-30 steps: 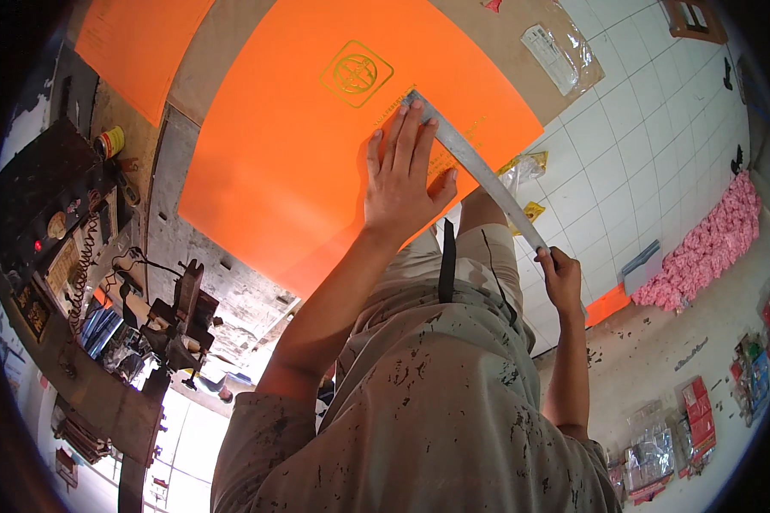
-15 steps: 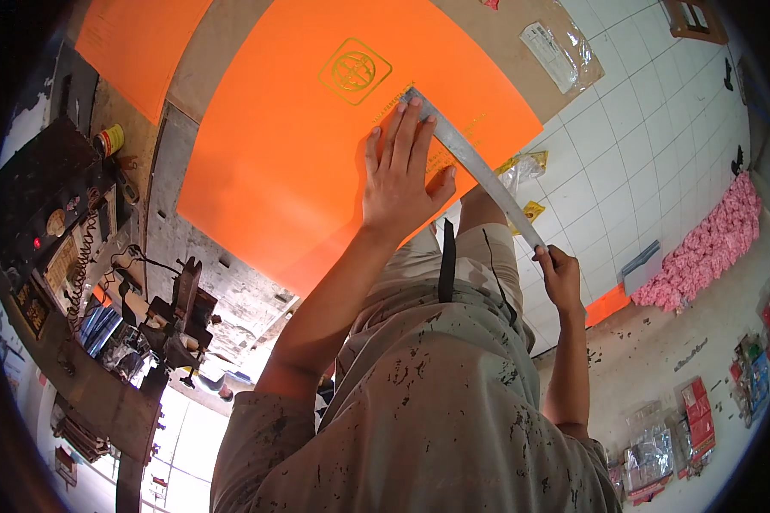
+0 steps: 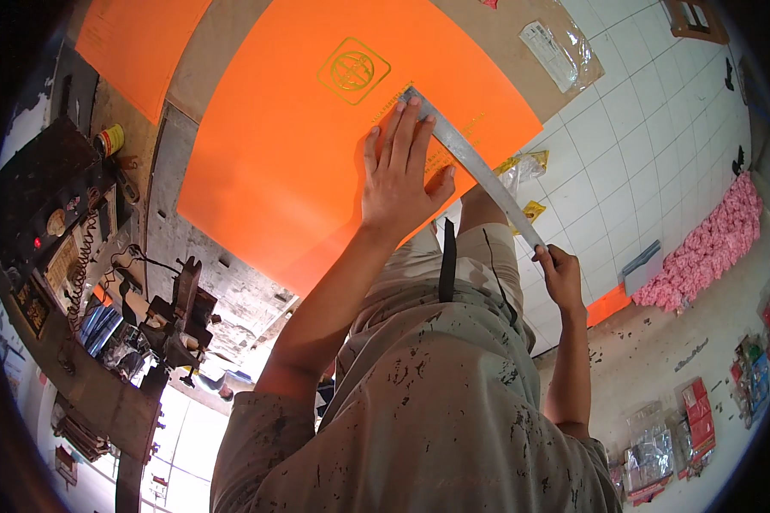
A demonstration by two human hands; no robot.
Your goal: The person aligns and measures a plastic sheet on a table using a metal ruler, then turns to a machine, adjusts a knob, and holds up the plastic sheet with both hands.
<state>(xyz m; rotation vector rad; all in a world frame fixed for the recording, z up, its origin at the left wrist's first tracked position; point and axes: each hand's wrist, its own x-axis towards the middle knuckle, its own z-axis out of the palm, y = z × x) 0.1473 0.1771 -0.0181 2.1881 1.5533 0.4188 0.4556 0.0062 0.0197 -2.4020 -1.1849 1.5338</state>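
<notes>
A large orange sheet (image 3: 274, 145) with a gold emblem and small gold print lies on the table in front of me. Across its right part runs a long grey metal ruler (image 3: 479, 171), slanting from the print down past the sheet's near right edge. My left hand (image 3: 402, 175) rests flat on the sheet, fingers stretched forward, with the fingertips against the ruler's far end. At the ruler's near end, off the sheet, my right hand (image 3: 559, 269) pinches it between thumb and curled fingers.
Another orange sheet (image 3: 137, 51) lies at the far left. A black machine (image 3: 180, 316) with cables stands left, near a yellow tin (image 3: 109, 139). Clear wrapping (image 3: 522, 169) lies on the white tiled floor (image 3: 633, 128). Pink bundles (image 3: 701, 248) sit at the right wall.
</notes>
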